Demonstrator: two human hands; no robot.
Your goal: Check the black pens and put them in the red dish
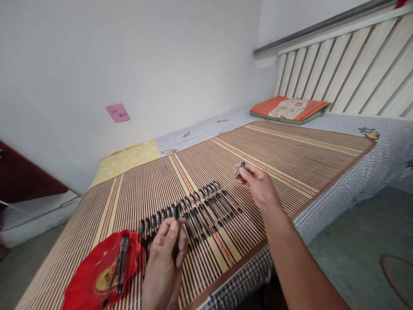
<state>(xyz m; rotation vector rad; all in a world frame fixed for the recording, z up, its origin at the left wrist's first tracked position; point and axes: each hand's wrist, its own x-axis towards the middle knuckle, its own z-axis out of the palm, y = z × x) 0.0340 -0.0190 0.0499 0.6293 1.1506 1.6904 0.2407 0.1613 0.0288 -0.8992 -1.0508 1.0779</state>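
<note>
My left hand [166, 258] is closed around a black pen [176, 212] held upright, tip end up, just in front of a row of several black pens [193, 211] lying side by side on a striped bamboo mat [290, 155]. My right hand [258, 185] is further right above the mat, its fingers pinched on a small dark pen cap [239, 169]. A red plastic bag [97, 271] lies at the mat's near left with two pens [121, 262] on it.
The mat covers a bed with a checked sheet [371, 172] and a slatted headboard [355, 69]. A folded orange pillow [290, 110] lies at the far end. A pink note [118, 113] sticks to the white wall. Grey floor [355, 241] runs along the bed's right side.
</note>
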